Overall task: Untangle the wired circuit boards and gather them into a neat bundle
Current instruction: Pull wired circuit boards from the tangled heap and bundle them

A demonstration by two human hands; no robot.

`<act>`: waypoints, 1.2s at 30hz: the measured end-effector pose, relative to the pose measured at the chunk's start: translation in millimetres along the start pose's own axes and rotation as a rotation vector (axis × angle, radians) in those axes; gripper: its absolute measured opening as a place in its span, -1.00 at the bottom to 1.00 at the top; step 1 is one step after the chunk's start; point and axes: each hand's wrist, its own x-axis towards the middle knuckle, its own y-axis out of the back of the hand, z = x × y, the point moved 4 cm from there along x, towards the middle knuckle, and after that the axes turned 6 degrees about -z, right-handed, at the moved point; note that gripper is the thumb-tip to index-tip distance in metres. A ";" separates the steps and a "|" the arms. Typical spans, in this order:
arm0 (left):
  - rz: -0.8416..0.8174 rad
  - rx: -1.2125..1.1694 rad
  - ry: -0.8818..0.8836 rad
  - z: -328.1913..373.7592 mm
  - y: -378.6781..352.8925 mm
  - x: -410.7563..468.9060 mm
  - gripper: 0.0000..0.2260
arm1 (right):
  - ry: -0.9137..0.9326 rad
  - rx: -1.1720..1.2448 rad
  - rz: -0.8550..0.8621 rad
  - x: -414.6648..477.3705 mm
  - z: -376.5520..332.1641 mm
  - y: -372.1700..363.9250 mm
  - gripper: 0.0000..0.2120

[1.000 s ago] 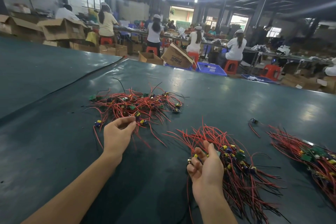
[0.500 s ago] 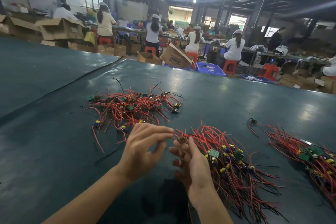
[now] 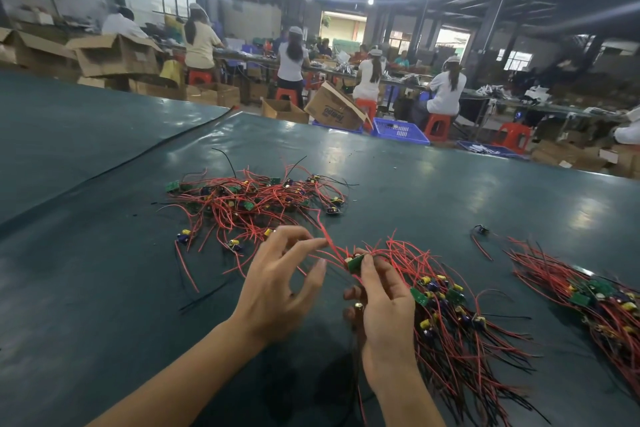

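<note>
Tabletop [image 3: 104, 288] fills fgnd. Tangle of wired circuit boards [image 3: 256, 201] lies left of centre, just beyond L hand [image 3: 277, 291]. Near bundle [image 3: 457, 329] lies right of centre, partly under R hand [image 3: 384, 319]. One circuit board [image 3: 356, 262] sits pinched at R hand's fingertips, betw. both hands. Second bundle [image 3: 595, 302] at far right, well apart. Lone wired part [image 3: 480, 229] betw. the bundles, further back. Behind tabletop: cardboard boxes [image 3: 114, 54] left, plastic crate [image 3: 398, 130] centre, seated workers [image 3: 446, 90] beyond.

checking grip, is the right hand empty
No, the right hand pinches a wired green circuit board.
</note>
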 end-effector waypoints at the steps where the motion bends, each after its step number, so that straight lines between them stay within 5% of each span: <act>1: -0.054 -0.125 0.063 0.0 -1.4 0.3 -0.71 | 0.007 -0.017 -0.021 -0.4 -0.2 -0.8 -0.76; 5: -0.146 -0.494 0.297 -0.8 -10.4 -0.3 -0.63 | 0.050 -0.112 -0.111 -3.6 1.1 -6.4 -0.77; 9: -0.112 -0.536 0.313 -0.9 -14.8 -1.5 -0.84 | 0.019 -0.096 -0.034 -0.9 5.9 -0.9 -0.74; 16: -0.089 -0.481 0.267 3.0 -14.4 -2.2 -0.82 | 0.003 -0.091 0.015 1.9 9.1 5.1 -0.79; 19: -0.052 -0.593 0.381 1.0 -16.1 -1.8 -0.89 | 0.035 -0.094 -0.005 1.3 8.5 3.4 -0.80; 26: -0.390 -0.933 0.825 2.4 -34.2 -7.0 -0.36 | 0.189 -0.164 -0.134 -4.0 2.2 -6.9 -0.82; 36: -0.382 -1.082 0.775 4.9 -30.6 -1.7 -0.74 | 0.151 -0.153 -0.042 -0.2 3.8 -1.8 -0.79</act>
